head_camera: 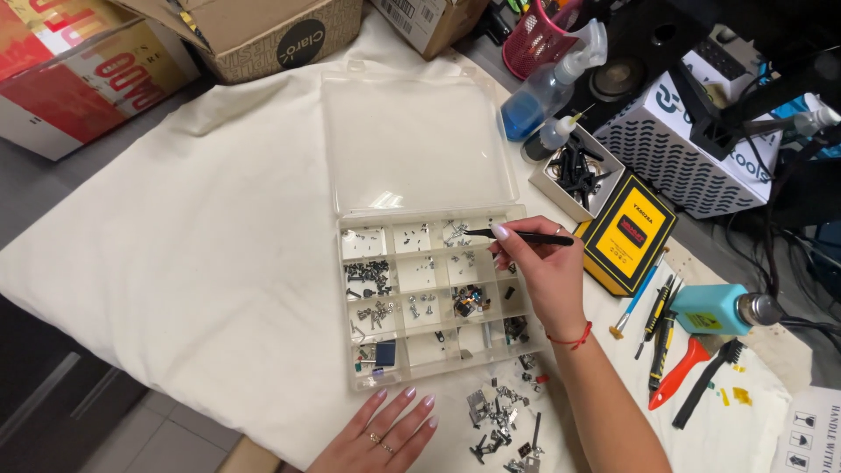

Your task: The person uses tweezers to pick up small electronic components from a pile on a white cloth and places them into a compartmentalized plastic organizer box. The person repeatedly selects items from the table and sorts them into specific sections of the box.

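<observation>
A clear plastic compartment box (431, 355) lies open on a cream cloth (193, 236), its lid (412, 144) folded back. Its cells hold small screws and dark metal parts. My right hand (541, 271) holds black tweezers (519, 236), and their tips point into a top-row cell holding tiny screws. My left hand (385, 434) rests flat on the cloth just below the box, fingers spread, holding nothing. A loose pile of small metal parts (504, 420) lies on the cloth right of my left hand, below the box.
Cardboard boxes (263, 35) stand at the back left. A spray bottle (547, 83), a small tray of black parts (576, 171) and a yellow-and-black case (631, 232) sit right of the box. Screwdrivers, a brush (705, 385) and a teal dispenser bottle (714, 308) lie further right.
</observation>
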